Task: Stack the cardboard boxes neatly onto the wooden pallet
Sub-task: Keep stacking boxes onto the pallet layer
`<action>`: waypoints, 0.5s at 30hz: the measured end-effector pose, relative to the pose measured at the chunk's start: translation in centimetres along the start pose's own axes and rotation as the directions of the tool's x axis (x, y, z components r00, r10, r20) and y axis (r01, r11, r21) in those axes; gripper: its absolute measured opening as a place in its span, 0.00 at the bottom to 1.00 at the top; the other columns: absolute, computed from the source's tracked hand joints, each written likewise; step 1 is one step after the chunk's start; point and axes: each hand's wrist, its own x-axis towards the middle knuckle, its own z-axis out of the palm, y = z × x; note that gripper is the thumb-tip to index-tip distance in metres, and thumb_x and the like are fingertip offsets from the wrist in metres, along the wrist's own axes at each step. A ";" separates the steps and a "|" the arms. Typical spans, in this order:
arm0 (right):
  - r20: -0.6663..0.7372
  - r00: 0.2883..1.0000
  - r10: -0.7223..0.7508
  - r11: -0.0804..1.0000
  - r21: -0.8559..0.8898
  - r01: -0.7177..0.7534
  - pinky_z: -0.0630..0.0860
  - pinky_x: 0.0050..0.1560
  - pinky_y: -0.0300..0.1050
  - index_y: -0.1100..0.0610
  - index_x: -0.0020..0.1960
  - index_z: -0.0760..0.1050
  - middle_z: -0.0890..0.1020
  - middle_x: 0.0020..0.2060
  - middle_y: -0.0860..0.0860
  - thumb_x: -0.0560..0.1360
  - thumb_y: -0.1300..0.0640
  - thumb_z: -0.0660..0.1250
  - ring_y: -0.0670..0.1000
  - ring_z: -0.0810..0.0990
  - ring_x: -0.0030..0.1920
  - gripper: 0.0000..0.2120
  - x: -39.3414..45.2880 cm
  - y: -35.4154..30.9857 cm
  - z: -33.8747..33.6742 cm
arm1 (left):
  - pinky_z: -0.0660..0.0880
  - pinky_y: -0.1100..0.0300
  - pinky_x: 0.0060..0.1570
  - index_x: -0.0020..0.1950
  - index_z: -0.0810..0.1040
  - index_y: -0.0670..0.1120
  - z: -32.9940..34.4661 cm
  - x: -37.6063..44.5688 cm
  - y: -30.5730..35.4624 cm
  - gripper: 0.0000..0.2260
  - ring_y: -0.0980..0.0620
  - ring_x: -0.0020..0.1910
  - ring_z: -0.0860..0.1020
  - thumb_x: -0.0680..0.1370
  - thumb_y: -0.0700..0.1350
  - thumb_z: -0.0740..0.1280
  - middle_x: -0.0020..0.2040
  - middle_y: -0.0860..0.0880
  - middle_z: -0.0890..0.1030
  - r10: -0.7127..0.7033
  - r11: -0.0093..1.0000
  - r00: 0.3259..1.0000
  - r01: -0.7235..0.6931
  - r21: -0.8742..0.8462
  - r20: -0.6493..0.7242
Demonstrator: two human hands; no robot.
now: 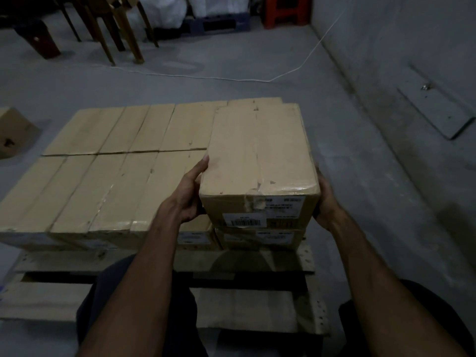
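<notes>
A taped cardboard box [260, 155] with white labels on its near end sits over the right end of a flat layer of boxes [110, 171]. That layer covers the wooden pallet [247, 307]. My left hand [192, 194] grips the box's left near edge, thumb on top. My right hand [325, 202] holds its right near corner, fingers mostly hidden behind the box. Whether the box rests fully on the box below [257, 238] or hangs just above it, I cannot tell.
Another cardboard box [13, 132] lies on the concrete floor at far left. A white cable [231, 79] runs across the floor behind the pallet. Chair legs [108, 34] and a red stool [286, 11] stand at the back. The grey wall [412, 60] runs along the right.
</notes>
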 end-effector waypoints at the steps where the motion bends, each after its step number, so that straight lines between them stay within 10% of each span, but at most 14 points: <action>1: -0.022 1.000 -0.015 0.998 -0.053 0.014 0.78 0.63 0.54 0.51 0.64 0.81 0.87 0.58 0.52 0.84 0.35 0.50 0.54 0.85 0.59 0.28 -0.1 -0.7 -0.1 | 0.71 0.41 0.66 0.70 0.80 0.53 -0.1 -0.1 0.5 0.37 0.38 0.64 0.76 0.70 0.75 0.69 0.69 0.43 0.79 0.025 0.999 0.999 -0.023 0.048 -0.026; 5: -0.088 0.988 -0.124 0.951 -0.294 0.093 0.67 0.76 0.62 0.48 0.74 0.75 0.78 0.72 0.51 0.69 0.21 0.65 0.54 0.75 0.72 0.43 1.6 -3.0 -0.7 | 0.65 0.44 0.75 0.81 0.66 0.51 1.1 0.1 3.3 0.38 0.43 0.77 0.66 0.77 0.68 0.66 0.80 0.46 0.66 0.448 0.797 0.840 -0.221 0.562 -0.306; 9: 0.052 0.955 -0.293 0.517 -0.831 0.204 0.61 0.78 0.63 0.46 0.83 0.55 0.57 0.83 0.52 0.79 0.31 0.63 0.57 0.61 0.80 0.40 1.3 -7.4 2.7 | 0.57 0.40 0.80 0.84 0.58 0.50 4.5 0.6 4.8 0.39 0.42 0.83 0.55 0.79 0.70 0.60 0.85 0.44 0.55 0.579 0.037 0.812 -0.120 0.992 0.077; 11: 0.130 0.949 -0.288 0.176 -0.967 0.186 0.57 0.77 0.68 0.46 0.83 0.54 0.51 0.84 0.56 0.79 0.27 0.57 0.63 0.58 0.81 0.39 1.6 -7.6 3.8 | 0.57 0.39 0.79 0.84 0.58 0.51 5.4 1.0 5.0 0.39 0.40 0.82 0.55 0.79 0.72 0.55 0.84 0.43 0.56 0.540 -0.063 0.833 -0.101 0.993 0.120; 15: 0.109 0.944 -0.311 0.074 -0.988 0.139 0.49 0.78 0.70 0.44 0.82 0.52 0.48 0.84 0.55 0.77 0.23 0.47 0.59 0.50 0.83 0.40 2.4 -6.2 3.5 | 0.55 0.35 0.79 0.84 0.59 0.53 4.9 1.3 4.7 0.42 0.42 0.83 0.54 0.76 0.75 0.48 0.84 0.45 0.57 0.560 -0.125 0.819 -0.065 0.990 0.124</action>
